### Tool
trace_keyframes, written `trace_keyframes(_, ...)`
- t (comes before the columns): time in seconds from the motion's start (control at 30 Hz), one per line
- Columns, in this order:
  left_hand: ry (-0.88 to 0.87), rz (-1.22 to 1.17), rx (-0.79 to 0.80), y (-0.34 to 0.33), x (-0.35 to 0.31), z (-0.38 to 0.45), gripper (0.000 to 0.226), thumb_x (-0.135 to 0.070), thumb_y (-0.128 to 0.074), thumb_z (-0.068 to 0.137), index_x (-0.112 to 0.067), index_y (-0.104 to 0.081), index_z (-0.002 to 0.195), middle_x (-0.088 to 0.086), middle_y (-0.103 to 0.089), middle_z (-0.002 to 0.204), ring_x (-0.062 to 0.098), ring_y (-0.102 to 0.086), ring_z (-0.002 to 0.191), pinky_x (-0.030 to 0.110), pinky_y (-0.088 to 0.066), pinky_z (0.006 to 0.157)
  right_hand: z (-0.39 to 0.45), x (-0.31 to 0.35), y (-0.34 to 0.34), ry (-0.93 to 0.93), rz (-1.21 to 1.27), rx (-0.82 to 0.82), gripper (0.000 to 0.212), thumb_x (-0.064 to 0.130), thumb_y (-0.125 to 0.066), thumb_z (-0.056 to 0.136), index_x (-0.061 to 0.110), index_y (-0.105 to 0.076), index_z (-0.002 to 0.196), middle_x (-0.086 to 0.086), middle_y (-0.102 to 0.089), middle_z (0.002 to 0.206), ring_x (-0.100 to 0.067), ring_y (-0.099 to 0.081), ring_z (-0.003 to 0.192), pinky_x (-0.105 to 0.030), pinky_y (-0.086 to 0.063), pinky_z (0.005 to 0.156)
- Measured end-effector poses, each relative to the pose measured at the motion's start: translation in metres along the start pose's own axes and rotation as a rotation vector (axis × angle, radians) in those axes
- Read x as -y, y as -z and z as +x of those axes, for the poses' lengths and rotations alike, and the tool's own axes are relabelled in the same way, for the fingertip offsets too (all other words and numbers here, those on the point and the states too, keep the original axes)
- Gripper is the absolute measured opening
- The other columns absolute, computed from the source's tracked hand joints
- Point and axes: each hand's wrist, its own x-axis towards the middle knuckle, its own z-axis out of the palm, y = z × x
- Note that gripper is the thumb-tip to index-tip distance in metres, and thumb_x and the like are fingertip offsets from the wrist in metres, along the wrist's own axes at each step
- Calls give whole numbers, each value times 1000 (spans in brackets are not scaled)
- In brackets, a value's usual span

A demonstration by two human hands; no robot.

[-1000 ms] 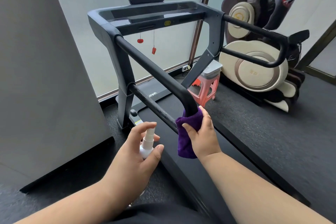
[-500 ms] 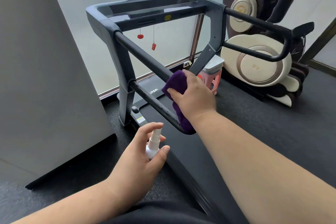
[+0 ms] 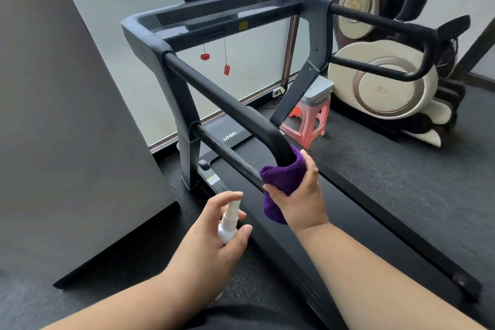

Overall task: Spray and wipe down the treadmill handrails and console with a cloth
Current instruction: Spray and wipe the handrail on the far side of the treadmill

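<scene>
Right hand (image 3: 300,197) is gripping a purple cloth (image 3: 281,182), fingers curled round it and wrapping it about the rear bend of the treadmill's left handrail (image 3: 227,104). Left hand (image 3: 211,238), just beside and below the right one, is holding a small white spray bottle (image 3: 229,222), index finger lying over the nozzle, thumb against the bottle's side. Console (image 3: 214,19) is sitting well ahead of both hands, red safety clip (image 3: 227,69) hanging under it.

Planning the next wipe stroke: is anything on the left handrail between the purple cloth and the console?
Nothing visible. The right hand wraps the purple cloth round the bend of the black left handrail, whose bar runs bare up to the grey console frame.
</scene>
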Motion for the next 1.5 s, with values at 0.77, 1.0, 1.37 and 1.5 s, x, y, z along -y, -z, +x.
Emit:
trace_keyframes(0.77,-112,-134,19,58,7,103,49,-23,-68,87,-59,-43,111,-25,-59,102,6,-57,87,7,-43,72,86,155,-33,172,-1012,135,69,72,-54,86,18,-44,127,-6,-61,119,-28,-63,107,-38,-51,77)
trace_keyframes(1.0,-150,-116,69,108,24,152,49,-29,-66,88,-61,-40,114,-28,-57,107,5,-59,78,12,-45,68,138,189,-108,135,-1151,190,74,68,-54,89,8,-40,131,-10,-56,125,-30,-61,112,-40,-51,81)
trace_keyframes(1.37,-94,-154,34,198,72,220,47,-31,-66,87,-61,-41,114,-27,-57,105,4,-59,93,7,-42,74,228,231,-228,152,-1129,194,72,65,-58,88,8,-42,129,-13,-56,126,-34,-59,114,-41,-48,83)
trace_keyframes(1.5,-89,-158,36,222,85,237,48,-31,-66,88,-60,-41,115,-27,-57,104,5,-59,93,8,-43,75,257,245,-262,139,-1121,219,74,64,-58,89,7,-39,133,-15,-53,130,-37,-57,116,-42,-43,77)
